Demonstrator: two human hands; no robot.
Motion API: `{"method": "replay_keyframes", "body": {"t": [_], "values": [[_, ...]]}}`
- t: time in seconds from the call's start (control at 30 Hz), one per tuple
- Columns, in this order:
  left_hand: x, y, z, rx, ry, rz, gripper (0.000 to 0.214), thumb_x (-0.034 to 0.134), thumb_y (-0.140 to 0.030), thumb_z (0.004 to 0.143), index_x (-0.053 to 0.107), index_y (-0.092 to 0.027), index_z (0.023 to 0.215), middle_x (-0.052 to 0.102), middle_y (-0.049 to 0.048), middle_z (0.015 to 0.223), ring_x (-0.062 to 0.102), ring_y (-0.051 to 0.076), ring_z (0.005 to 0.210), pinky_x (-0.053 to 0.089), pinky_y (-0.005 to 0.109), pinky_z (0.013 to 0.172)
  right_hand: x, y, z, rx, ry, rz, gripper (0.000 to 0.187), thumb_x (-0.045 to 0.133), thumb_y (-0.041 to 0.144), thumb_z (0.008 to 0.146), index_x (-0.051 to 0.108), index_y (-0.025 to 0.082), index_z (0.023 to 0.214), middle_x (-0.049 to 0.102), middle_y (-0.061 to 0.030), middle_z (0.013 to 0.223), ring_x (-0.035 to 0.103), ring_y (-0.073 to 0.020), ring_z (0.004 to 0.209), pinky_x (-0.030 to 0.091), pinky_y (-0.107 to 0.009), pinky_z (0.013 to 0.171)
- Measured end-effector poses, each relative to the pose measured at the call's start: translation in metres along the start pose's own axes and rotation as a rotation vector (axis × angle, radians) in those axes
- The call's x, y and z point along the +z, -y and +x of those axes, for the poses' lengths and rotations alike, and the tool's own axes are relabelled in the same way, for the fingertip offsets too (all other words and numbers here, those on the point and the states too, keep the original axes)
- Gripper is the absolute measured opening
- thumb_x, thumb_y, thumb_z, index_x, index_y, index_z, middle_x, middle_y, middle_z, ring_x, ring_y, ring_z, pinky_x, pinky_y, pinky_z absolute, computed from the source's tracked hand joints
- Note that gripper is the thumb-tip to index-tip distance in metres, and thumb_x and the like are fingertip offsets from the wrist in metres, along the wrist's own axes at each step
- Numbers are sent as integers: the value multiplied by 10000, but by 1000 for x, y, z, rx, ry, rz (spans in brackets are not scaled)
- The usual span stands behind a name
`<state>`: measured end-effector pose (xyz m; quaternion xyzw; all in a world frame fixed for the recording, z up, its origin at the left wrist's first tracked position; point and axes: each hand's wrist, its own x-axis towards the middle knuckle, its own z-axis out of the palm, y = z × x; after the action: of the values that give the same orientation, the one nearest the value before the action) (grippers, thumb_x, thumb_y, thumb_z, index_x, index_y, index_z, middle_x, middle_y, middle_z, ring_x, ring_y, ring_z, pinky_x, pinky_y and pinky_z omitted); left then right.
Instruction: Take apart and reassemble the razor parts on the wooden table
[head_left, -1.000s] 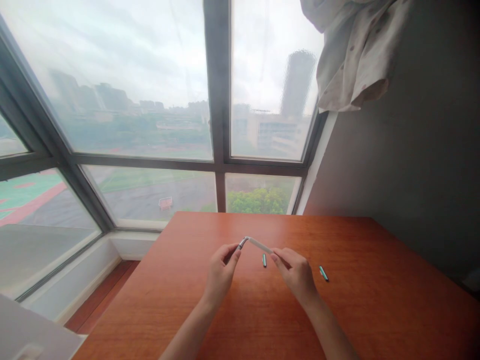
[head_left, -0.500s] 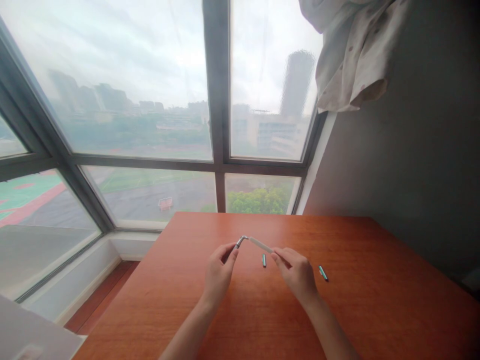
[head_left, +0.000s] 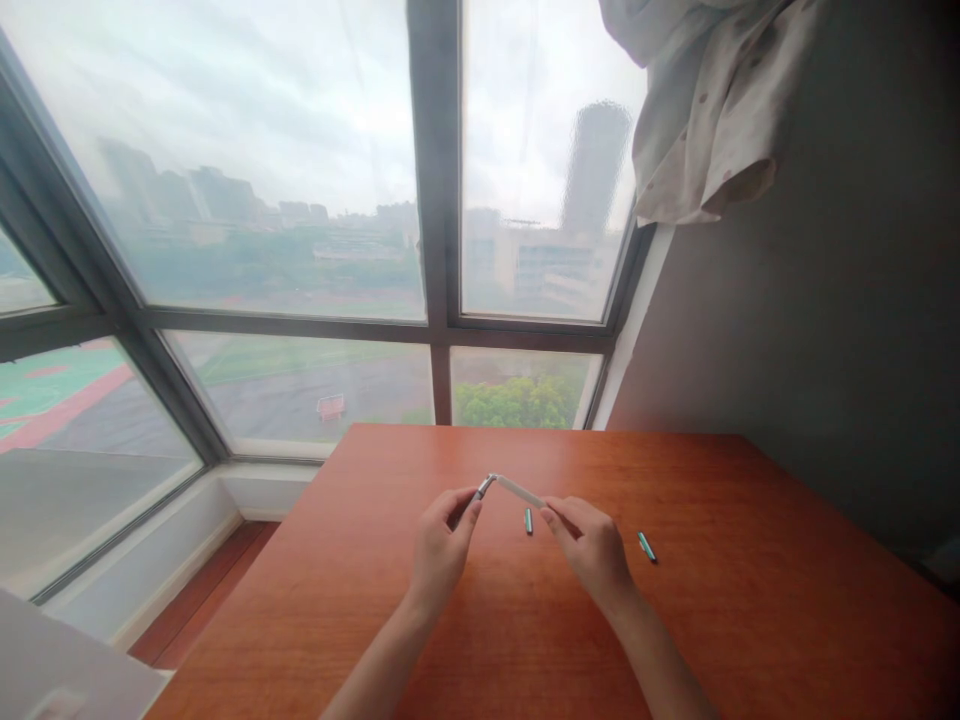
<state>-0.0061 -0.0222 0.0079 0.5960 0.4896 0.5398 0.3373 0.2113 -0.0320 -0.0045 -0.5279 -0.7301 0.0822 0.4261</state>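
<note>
The slender, straight, whitish rod (head_left: 520,491) is held above the middle of a broad, smooth, reddish-brown wood-grained table (head_left: 750,620). Its near right end is pinched closely between thumb and fingers by the right hand (head_left: 594,540). A slim, dark-and-silver handle with a bent, shiny neck (head_left: 486,485) is gripped just as closely by the left hand (head_left: 441,535). Rod tip and neck are brought end to end; whether they touch cannot be told. For good control, the handle is probably best kept steady and the tip guided lightly. Two small, oblong, green-and-black bars (head_left: 529,521) (head_left: 647,547) are seen on the table, left and right of the right hand's fingers.
</note>
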Motion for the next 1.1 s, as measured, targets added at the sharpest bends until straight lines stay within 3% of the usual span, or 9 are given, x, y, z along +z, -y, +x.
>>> {"method": "replay_keyframes", "body": {"t": [0.77, 1.1], "values": [[-5, -3, 1, 9, -41, 14, 251, 598, -365, 830, 699, -180, 966, 724, 70, 898, 658, 231, 847, 511, 304, 744, -5, 1, 0, 13, -35, -64, 284, 483, 369, 925, 722, 221, 967, 671, -37, 727, 597, -152, 618, 420, -227, 607], [-2, -3, 0, 15, -36, -5, 237, 616, -345, 816, 705, -187, 969, 733, 66, 909, 671, 229, 846, 524, 305, 743, -2, 3, 0, -10, -34, 13, 346, 446, 408, 938, 727, 208, 960, 680, -61, 737, 616, -172, 646, 455, -241, 628]]}}
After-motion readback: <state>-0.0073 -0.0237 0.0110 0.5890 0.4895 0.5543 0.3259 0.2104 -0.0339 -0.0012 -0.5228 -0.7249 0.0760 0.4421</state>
